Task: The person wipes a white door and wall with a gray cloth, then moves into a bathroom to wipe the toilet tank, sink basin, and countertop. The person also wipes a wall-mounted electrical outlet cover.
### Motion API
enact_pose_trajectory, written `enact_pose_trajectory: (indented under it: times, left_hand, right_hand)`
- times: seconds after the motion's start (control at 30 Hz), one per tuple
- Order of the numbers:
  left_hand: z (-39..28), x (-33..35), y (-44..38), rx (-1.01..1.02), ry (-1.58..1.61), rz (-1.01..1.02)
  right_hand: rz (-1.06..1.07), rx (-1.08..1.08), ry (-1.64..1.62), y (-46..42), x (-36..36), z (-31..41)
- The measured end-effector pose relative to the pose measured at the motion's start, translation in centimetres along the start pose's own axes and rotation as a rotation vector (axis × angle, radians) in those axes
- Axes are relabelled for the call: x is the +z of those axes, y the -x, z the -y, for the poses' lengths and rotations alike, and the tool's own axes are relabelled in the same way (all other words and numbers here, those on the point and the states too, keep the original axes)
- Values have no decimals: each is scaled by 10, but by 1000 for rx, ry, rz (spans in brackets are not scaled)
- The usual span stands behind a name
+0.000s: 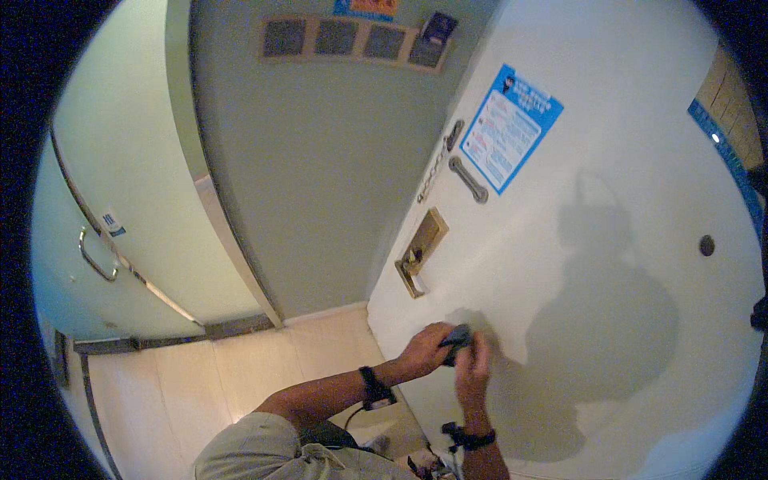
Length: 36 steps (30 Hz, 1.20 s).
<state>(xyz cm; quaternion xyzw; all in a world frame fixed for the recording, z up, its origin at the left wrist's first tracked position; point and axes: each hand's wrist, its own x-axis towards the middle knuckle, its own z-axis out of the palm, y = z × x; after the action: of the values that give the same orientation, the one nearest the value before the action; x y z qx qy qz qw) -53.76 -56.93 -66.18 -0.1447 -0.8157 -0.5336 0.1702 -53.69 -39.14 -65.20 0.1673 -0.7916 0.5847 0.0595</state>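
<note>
In front of a white door (510, 252), my two hands meet at a small dark object (456, 343), too blurred to name. My left hand (426, 349) is closed around its left side. The fingers of my right hand (472, 360) touch it from the right; they are blurred, and whether they grip it I cannot tell. Black straps with small devices sit on both wrists, a cable running from the left one. Up and left of the hands, the door bears a brass lock plate (437, 227) with a handle, and a metal pull handle (468, 180).
A door chain (433, 174) hangs at the door's edge, near a blue and white poster (510, 129). The door meets a grey-green wall (312, 180). At left stands a pale glass door with a metal handle (90, 258); light floor tiles (252, 366) lie below.
</note>
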Motion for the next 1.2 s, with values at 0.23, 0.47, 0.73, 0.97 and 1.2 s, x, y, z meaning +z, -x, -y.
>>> enact_pose_trajectory:
  times: [0.23,0.47,0.73,0.97,1.2]
  left_hand:
    - [45,-140,63,-172,-121,106]
    - [53,-253,55,-247,-25,-227]
    - [60,-331,56,-180,-135,-251]
    - [49,-369,13,66,-439,-329]
    - [-30,-438,-107,495,-1119,-678]
  right_hand:
    - [363,693,-727,24,173,27]
    - [521,478,-602,-3,260,75]
    - [465,533,-741,-56,308,80]
    - [311,419,-1235,-168,322,110]
    - [-179,-283,-873,-341,291,170]
